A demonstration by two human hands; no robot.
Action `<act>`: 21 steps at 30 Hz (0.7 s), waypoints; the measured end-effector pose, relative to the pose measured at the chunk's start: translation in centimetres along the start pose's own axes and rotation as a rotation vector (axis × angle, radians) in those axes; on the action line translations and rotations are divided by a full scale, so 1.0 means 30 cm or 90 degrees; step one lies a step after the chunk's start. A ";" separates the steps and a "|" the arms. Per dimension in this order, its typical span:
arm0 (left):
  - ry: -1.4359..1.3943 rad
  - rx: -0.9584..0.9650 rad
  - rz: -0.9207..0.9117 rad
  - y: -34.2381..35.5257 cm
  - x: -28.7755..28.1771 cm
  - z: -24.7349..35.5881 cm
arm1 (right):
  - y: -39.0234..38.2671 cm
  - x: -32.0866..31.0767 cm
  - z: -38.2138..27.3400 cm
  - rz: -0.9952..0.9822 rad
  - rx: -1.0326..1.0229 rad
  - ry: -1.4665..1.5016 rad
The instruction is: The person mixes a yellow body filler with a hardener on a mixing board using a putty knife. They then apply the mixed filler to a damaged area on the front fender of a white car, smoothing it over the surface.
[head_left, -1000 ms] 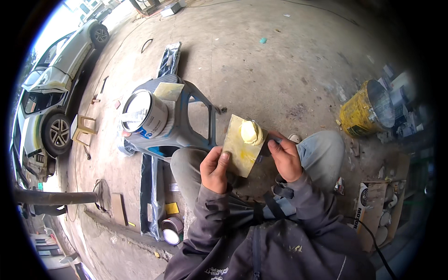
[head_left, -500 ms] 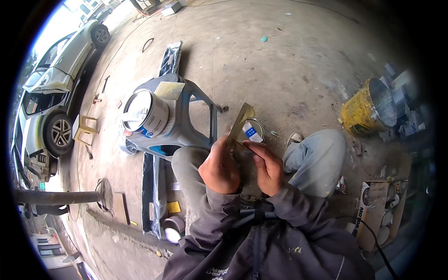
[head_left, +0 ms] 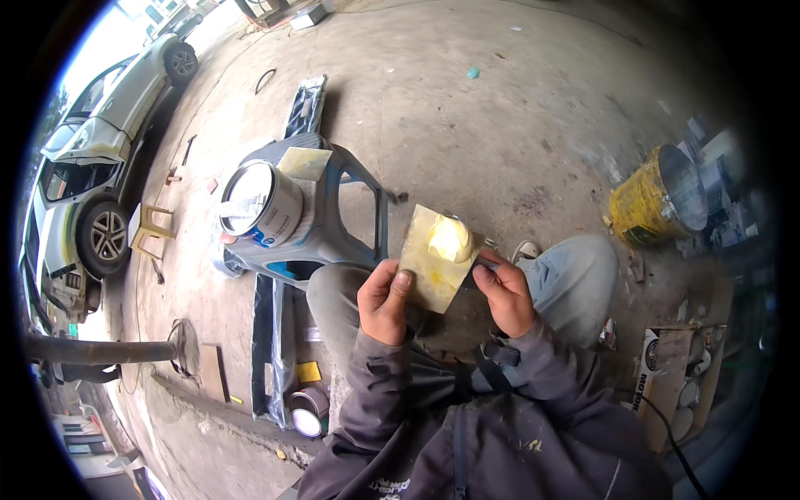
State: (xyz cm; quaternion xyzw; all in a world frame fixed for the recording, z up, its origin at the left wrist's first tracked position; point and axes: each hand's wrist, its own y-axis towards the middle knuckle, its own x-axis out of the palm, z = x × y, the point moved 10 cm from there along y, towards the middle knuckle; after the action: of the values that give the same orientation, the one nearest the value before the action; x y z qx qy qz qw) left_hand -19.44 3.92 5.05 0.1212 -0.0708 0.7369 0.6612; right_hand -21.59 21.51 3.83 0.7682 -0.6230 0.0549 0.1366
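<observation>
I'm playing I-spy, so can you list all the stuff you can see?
Flat board: one, pale yellow, in the left hand
Paste: one blob, pale yellow, on the board
Thin tool: one, dark, in the right hand, partly hidden
Plastic stool: one, grey, left of the knees
Large tin: one, white and blue, on that stool
Small stool: one, beige, near the car
Car: one nearby, white, left
Bucket: one, yellow, right
Small tin: one, dark and white, lower left
Jacket: one, dark grey, bottom
Left hand, right hand: two, bare, centre
Smaller bits: too unclear to count
</observation>
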 end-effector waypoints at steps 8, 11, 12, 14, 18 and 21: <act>0.528 0.274 0.139 -0.055 0.097 0.173 | -0.021 0.045 -0.207 0.120 -0.281 -0.267; 0.512 0.298 0.145 -0.034 0.115 0.210 | -0.045 0.100 -0.148 0.094 -0.253 -0.263; 0.500 0.277 0.143 -0.024 0.104 0.208 | -0.053 0.110 -0.120 0.065 -0.228 -0.264; 0.499 0.280 0.155 -0.019 0.086 0.227 | -0.053 0.095 -0.101 0.045 -0.215 -0.257; 0.500 0.299 0.154 -0.033 0.057 0.206 | -0.031 -0.023 -0.162 0.152 -0.179 -0.143; 0.519 0.321 0.126 -0.045 0.110 0.215 | -0.006 -0.004 -0.211 0.155 -0.229 -0.161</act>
State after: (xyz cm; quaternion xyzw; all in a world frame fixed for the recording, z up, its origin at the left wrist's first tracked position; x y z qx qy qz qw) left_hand -17.87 5.54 12.07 -0.0286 0.3632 0.7780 0.5119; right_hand -20.89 23.41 9.84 0.6516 -0.7227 -0.1373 0.1850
